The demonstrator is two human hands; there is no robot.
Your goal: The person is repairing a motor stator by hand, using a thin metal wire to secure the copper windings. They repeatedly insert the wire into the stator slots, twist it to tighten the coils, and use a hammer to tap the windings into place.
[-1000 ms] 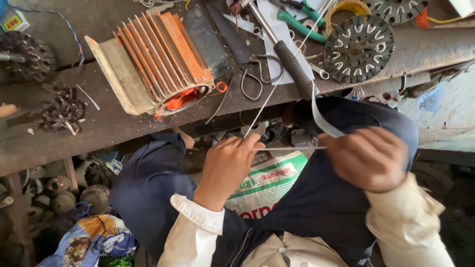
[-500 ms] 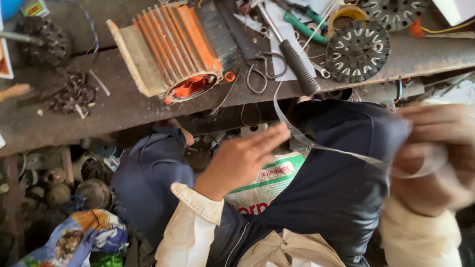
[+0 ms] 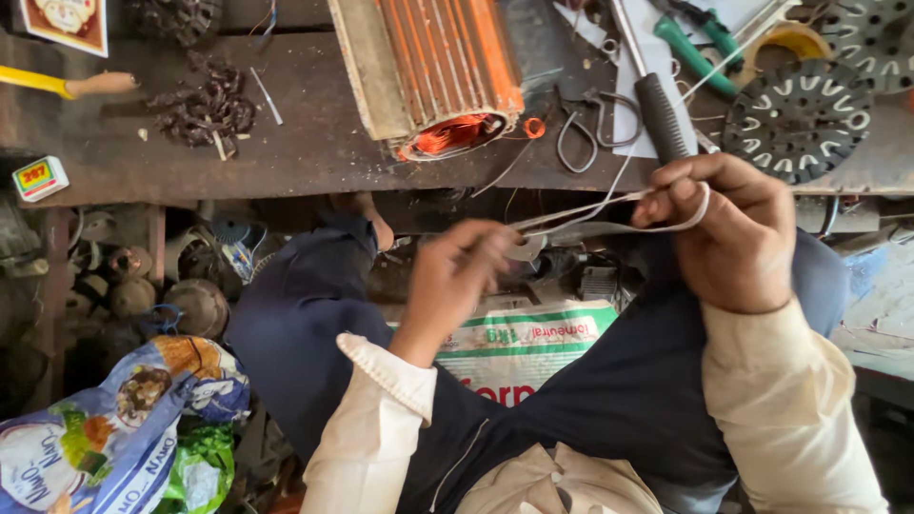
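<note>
Seated worker at a cluttered wooden surface, seen from above. The right hand pinches one end of a pale strip, which loops over its fingers; the left hand holds the other end, fingers pressed together on it. The strip hangs in the air between the hands, just below the surface edge and above the lap. It looks thin, light and limp, likely to curl or slip, so a hold near each end under light tension probably suits it best. At 12 o'clock from the hands lies an orange ribbed motor core with copper winding showing. At 1 o'clock are scissors, a black-handled tool and a slotted round plate. At 8 o'clock sits a printed plastic bag.
</note>
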